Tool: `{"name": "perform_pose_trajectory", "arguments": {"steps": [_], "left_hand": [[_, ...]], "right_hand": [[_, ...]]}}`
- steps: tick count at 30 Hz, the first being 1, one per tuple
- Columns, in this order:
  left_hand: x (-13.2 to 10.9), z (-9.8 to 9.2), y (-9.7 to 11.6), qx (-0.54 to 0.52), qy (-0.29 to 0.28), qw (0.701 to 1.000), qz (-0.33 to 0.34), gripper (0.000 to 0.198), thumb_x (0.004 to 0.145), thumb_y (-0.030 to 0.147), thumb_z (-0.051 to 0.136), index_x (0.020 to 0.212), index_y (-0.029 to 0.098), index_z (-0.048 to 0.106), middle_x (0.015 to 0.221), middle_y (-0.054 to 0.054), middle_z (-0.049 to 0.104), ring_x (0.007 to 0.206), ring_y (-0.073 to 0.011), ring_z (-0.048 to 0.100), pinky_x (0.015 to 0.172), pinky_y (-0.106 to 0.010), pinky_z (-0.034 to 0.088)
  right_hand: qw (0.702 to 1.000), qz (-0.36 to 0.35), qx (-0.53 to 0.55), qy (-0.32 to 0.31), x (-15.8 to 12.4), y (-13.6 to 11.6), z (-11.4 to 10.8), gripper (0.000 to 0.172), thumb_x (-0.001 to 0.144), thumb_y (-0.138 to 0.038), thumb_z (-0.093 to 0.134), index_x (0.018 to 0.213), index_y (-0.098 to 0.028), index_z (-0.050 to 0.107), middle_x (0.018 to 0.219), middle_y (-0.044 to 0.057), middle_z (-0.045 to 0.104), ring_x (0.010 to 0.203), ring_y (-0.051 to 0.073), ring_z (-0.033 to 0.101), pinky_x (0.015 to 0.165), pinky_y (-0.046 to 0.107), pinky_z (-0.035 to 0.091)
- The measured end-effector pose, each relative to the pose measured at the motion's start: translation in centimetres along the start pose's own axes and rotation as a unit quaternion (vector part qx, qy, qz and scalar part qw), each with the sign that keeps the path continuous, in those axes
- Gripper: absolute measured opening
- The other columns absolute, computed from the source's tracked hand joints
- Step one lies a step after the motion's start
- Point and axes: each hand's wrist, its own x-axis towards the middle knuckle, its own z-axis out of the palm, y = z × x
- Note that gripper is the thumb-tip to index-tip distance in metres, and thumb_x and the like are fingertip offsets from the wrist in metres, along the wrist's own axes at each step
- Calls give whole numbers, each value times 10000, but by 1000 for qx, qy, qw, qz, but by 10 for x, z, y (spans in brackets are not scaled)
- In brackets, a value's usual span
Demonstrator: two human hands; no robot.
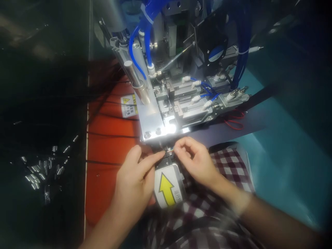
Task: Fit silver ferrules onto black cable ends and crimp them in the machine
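Head view: right fingers [177, 149] pinch thin wires [169, 151] lying left to right; left fingers' [160, 155] grip unclear.

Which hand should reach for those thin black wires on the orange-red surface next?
Probably the left hand: it's nearer the thin black wires, while the right hand is farther away.

Above the smooth, glossy metal plate [149, 125] run shiny plastic tubes [148, 45], left of it lies a smooth, satin-looking worktop [106, 148], and below the plate, matt cloth [230, 164].
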Motion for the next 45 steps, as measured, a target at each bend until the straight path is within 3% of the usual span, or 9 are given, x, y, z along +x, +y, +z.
{"name": "perform_pose_trajectory", "arguments": {"steps": [7,16,19,22,26,45], "left_hand": [[-1,0,0,3,0,1000,-13,314,869,77,466,1005,192,725,889,-33,558,774,-130,584,598,-212,493],[-2,0,0,5,5,1000,2,302,861,57,474,999,154,725,855,-39,546,746,-122,563,566,-195,480],[-2,0,1,9,6,1000,-2,306,859,58,473,1005,157,724,840,-33,538,701,-111,558,533,-192,469],[-1,0,1,10,5,1000,-10,315,860,69,469,1007,181,724,832,-25,532,697,-113,574,532,-199,480],[-2,0,1,8,7,1000,-16,314,867,77,462,997,185,726,840,-27,535,707,-113,578,526,-192,485],[-2,1,0,1,12,1000,-3,298,875,69,462,988,150,725,862,-51,557,792,-141,581,623,-219,500]], "right_hand": [[991,103,88,-19,-3,-4,5,116,849,-230,550,746,-189,516,562,-67,444,472,82,413,435,209,326],[971,185,149,-39,-2,-9,7,199,871,-307,531,712,-195,489,458,-81,478,432,91,469,469,217,400],[974,177,134,-49,-3,-9,2,164,873,-308,540,770,-180,543,482,-70,502,449,94,483,485,223,404],[988,128,79,-17,-3,-9,-2,90,832,-260,592,856,-173,591,571,-53,527,486,101,504,484,229,399],[995,86,40,-3,-2,-10,-1,78,817,-248,603,806,-171,606,600,-39,509,495,103,465,474,239,368],[991,121,56,-14,-1,-14,5,180,848,-297,534,710,-183,541,712,7,537,658,139,503,568,253,431]]}}
